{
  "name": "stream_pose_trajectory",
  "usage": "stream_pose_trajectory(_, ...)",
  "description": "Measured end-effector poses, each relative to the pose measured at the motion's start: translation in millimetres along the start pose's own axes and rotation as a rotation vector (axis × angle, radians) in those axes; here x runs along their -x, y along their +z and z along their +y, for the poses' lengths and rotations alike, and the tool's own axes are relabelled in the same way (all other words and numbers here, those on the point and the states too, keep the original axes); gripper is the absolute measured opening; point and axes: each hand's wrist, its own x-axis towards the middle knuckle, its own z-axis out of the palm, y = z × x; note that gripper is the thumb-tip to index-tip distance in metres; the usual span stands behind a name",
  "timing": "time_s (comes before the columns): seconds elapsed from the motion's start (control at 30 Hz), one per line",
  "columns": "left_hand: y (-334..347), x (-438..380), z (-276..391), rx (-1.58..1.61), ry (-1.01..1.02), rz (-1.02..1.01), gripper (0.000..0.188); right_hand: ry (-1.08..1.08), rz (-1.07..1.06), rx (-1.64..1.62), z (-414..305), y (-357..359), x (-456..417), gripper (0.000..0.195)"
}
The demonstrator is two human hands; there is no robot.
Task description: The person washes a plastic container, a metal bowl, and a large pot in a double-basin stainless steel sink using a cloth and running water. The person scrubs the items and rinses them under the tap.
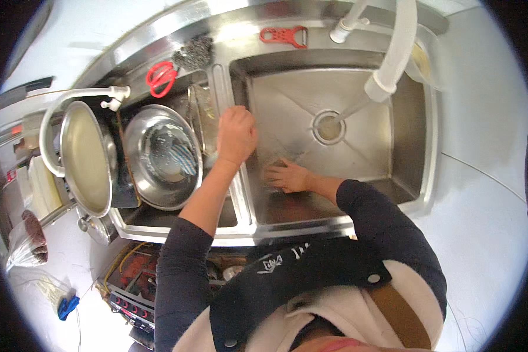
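My left hand (236, 134) is curled into a fist over the metal divider (245, 198) between two stainless steel sink basins. Whatever its palm covers is hidden. Low in the left part of the right basin (361, 154), my right hand (289, 177) lies palm down with fingers apart; its underside is out of sight. From a white faucet spout (380, 86) a stream of water falls to the round drain (328, 126). Left of my left hand, a steel bowl (136, 176) holds water and a blue-and-white striped cloth (183, 159).
Red-handled scissors (161, 79), a steel wool scourer (195, 53) and a red peeler (279, 36) rest along the back ledge. Beside the bowl, a wire-mesh strainer (200, 119) leans in the left basin. A large pot of cloudy liquid (87, 163) stands farther left, near a second white faucet (48, 127).
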Motion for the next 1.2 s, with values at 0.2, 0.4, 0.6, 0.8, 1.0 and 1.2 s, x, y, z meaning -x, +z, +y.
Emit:
stream_pose_trajectory(0.2,2.3,-0.2,1.4,0.053,-0.003,0.058,0.010,0.723,0.498,-0.148,45.6,-14.4,-26.0,0.040)
stream_pose_trajectory(0.4,-0.6,-0.1,0.4,0.099,0.015,0.045,0.011,0.293,0.479,-0.160,-15.6,6.8,-44.3,0.049)
stream_pose_trajectory(0.6,-5.9,0.5,0.1,0.090,0.022,0.005,0.012,0.705,0.372,0.064,44.3,-7.5,-83.0,0.059)
stream_pose_trajectory(0.8,-1.0,-5.5,-0.4,0.108,0.073,0.024,0.014,0.796,1.213,-0.741,102.3,-74.7,-183.8,0.039)
stream_pose_trajectory(1.0,-4.2,-1.2,-2.3,0.070,0.064,-0.003,0.014,0.969,0.761,-0.095,136.3,-55.3,-175.9,0.035)
stream_pose_trajectory(1.2,7.0,-11.5,4.0,0.046,0.122,0.004,0.011,1.489,1.033,0.131,176.7,-20.9,-82.1,0.031)
